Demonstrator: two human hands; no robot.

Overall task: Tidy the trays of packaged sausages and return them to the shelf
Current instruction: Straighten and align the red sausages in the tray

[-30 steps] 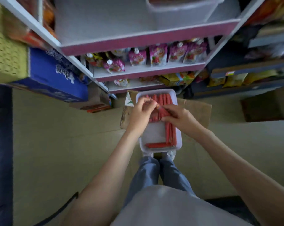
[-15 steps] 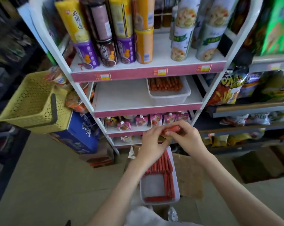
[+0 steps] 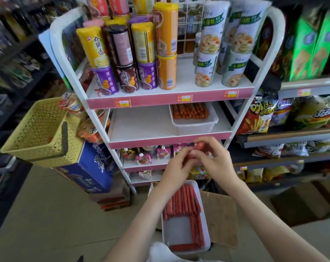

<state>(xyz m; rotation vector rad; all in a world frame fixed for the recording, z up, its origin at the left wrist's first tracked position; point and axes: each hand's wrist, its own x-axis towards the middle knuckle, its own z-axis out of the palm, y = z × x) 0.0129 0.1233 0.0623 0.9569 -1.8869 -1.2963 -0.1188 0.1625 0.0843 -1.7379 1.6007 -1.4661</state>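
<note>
A yellow basket point(image 3: 37, 133) was left of the white shelf unit point(image 3: 141, 127). In front of the unit the left hand point(image 3: 176, 169) and right hand point(image 3: 216, 164) met, each grip pinched on one red packaged sausage point(image 3: 198, 147). Below them the lower tray point(image 3: 179, 233), partly filled with sausages, lay on cardboard point(image 3: 222, 220). A second tray point(image 3: 194, 126) of sausages stood on the middle shelf, towards its right.

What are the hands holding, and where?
A sausage, pinched between both hands: the right hand at its top end, the left hand lower down.
</note>
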